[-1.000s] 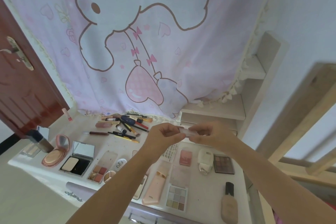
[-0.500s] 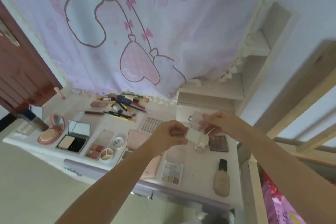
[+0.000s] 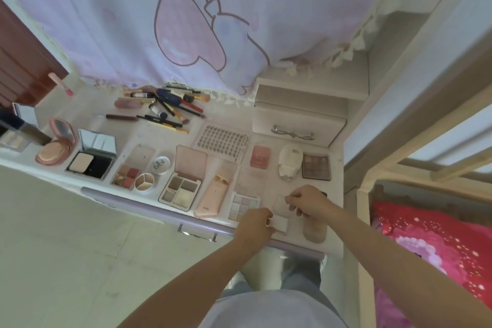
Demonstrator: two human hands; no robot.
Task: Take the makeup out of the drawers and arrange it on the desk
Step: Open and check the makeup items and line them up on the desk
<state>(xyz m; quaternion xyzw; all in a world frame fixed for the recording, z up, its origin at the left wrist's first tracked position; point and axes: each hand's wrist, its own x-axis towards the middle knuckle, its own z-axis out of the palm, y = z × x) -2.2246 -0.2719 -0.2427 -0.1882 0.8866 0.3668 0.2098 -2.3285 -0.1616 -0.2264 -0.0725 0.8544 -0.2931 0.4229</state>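
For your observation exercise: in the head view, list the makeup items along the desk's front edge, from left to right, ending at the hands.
Round pink compact → black powder compact → red-toned palette → round three-part pot → four-pan eyeshadow palette → pink bottle → pastel palette → left hand → right hand.

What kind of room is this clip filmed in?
Probably a bedroom or dorm room with a vanity desk: makeup palettes laid out on the white desk, a cartoon-print curtain behind it, and a bed with pink bedding at right.
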